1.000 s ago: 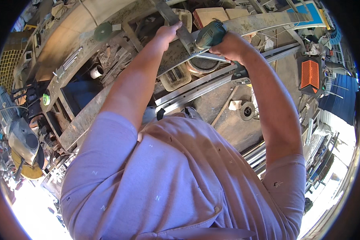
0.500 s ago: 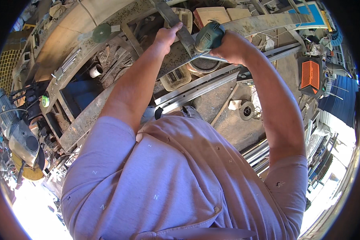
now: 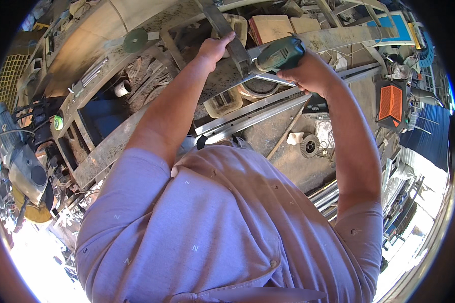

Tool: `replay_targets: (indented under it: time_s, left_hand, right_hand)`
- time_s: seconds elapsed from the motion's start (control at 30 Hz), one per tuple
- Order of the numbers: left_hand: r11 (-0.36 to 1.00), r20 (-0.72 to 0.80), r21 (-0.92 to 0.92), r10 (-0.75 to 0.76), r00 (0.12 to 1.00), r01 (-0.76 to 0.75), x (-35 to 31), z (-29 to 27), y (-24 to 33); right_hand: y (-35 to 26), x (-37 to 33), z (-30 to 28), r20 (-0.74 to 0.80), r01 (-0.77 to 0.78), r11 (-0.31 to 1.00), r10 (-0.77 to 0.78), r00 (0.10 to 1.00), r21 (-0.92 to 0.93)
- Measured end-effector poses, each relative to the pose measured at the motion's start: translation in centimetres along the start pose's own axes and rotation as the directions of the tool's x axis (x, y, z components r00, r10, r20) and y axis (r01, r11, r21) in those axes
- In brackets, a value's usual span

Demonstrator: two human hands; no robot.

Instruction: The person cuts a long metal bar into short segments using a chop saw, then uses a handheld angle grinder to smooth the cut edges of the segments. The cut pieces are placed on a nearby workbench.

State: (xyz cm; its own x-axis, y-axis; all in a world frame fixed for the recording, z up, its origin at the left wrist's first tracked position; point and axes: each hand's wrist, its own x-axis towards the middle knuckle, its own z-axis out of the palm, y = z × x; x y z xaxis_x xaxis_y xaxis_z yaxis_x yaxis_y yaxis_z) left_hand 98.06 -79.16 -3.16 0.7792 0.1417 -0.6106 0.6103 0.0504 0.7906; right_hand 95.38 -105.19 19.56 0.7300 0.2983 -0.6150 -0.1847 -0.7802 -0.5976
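Head view: the drill is gripped by the right hand, nose leftward beside the bar. The bar is clasped by the left hand.

Green power drill, upper centre of frame, nose pointing left beside a slanted grey metal bar
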Motion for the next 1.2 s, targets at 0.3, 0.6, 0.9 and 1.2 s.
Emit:
replay_targets:
  time_s: [0.3, 0.6, 0.9, 1.2]
  left_hand:
    - [0.991, -0.009, 0.129, 0.028, 1.0, -0.027, -2.2, -2.2, 0.7]
    - [0.854, -0.005, 0.507, 0.142, 0.99, -0.12, -5.6, -2.4, 2.9]
    - [0.741, -0.064, 0.671, 0.09, 0.994, -0.024, -6.3, -2.6, 4.6]
    - [0.794, -0.068, 0.608, 0.057, 0.996, -0.004, -6.1, -2.6, 4.0]
  right_hand:
    - [3.4, -3.9, 0.8, -0.112, 0.014, 0.944, 0.025, 0.993, 0.331]
    - [14.9, -9.4, 7.1, -0.2, -0.085, 0.748, 0.283, 0.938, 0.659]
    - [30.4, -17.7, 17.3, -0.077, -0.489, 0.585, 0.688, 0.722, 0.647]
    - [37.8, -24.9, 24.7, -0.102, -0.484, 0.599, 0.689, 0.718, 0.638]
